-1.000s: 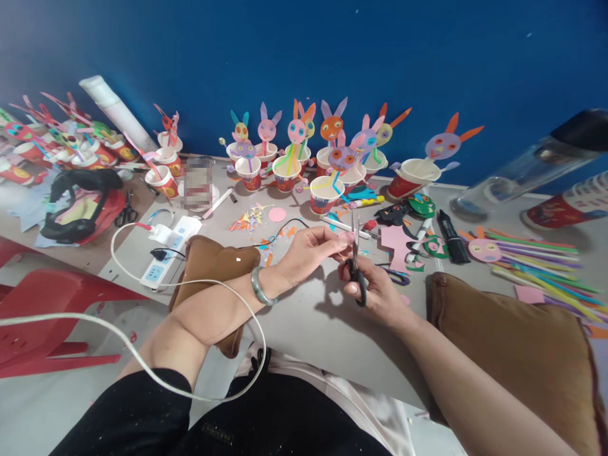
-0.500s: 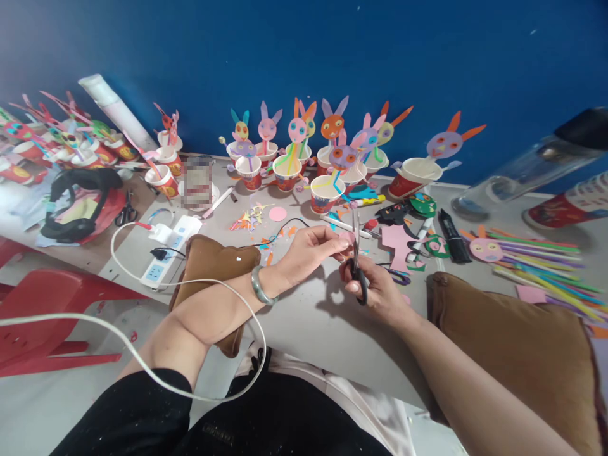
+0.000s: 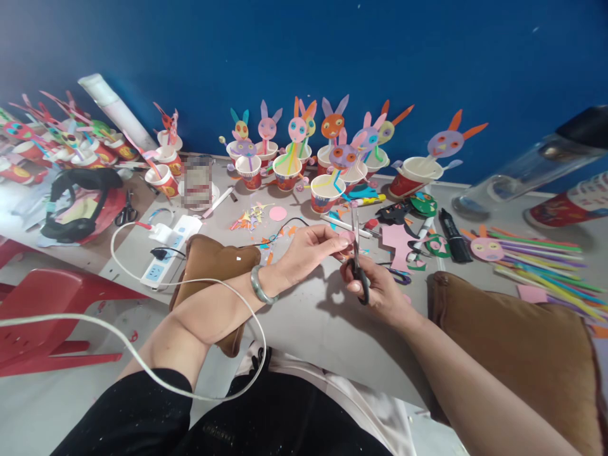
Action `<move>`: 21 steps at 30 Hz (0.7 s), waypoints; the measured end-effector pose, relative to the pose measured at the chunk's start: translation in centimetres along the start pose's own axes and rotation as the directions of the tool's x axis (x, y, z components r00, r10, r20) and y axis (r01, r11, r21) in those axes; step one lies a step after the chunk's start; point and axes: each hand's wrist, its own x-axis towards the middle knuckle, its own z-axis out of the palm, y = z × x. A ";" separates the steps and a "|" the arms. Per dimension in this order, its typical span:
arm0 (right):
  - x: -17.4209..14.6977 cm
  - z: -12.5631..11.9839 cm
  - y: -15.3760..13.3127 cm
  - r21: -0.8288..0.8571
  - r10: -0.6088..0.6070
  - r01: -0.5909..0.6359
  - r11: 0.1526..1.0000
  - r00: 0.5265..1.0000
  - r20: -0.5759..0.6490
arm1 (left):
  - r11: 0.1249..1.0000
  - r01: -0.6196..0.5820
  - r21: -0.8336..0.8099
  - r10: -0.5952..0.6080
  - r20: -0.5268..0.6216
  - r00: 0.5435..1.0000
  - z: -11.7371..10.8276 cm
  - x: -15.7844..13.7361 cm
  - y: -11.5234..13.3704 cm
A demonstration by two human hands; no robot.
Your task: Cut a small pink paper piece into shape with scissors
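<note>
Over the middle of the grey table, my left hand (image 3: 313,251) pinches a small piece of pink paper (image 3: 346,239) between thumb and fingers. My right hand (image 3: 377,285) is closed round the black handles of a pair of scissors (image 3: 356,253), whose blades point away from me beside the pink paper. Whether the blades touch its edge is hard to make out. Behind my hands lie a pink paper disc (image 3: 278,213) and colourful paper scraps (image 3: 251,218). A cut pink sheet (image 3: 398,246) is just right of the scissors.
Paper cups with rabbit faces (image 3: 327,193) line the blue wall. Brown cushions (image 3: 513,348) lie on both sides. A power strip (image 3: 171,253) and white cable (image 3: 237,288) are at left. Coloured straws (image 3: 546,266), a black marker (image 3: 455,234) and a clear bottle (image 3: 527,171) stand or lie right.
Almost nothing differs. My right hand and the scissors have shifted very slightly to the right, while my left hand keeps its pinch on the pink paper.
</note>
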 end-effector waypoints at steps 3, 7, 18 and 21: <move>0.0 -0.1 0.0 0.004 0.004 -0.004 1.000 1.000 -0.005 | 1.000 0.003 0.002 -0.003 -0.002 1.000 0.0 0.0 0.1; 0.0 -0.1 0.0 0.008 -0.002 0.002 1.000 1.000 -0.007 | 1.000 -0.005 0.008 0.005 0.000 1.000 -0.1 0.0 0.1; 0.0 -0.2 0.2 0.038 0.003 -0.003 0.999 1.000 0.002 | 0.999 -0.017 0.037 0.016 0.003 1.000 -0.1 0.0 0.3; 0.0 -0.3 0.1 0.041 0.011 -0.011 0.999 1.000 0.015 | 0.998 -0.027 0.050 0.027 0.007 1.000 -0.2 0.0 0.4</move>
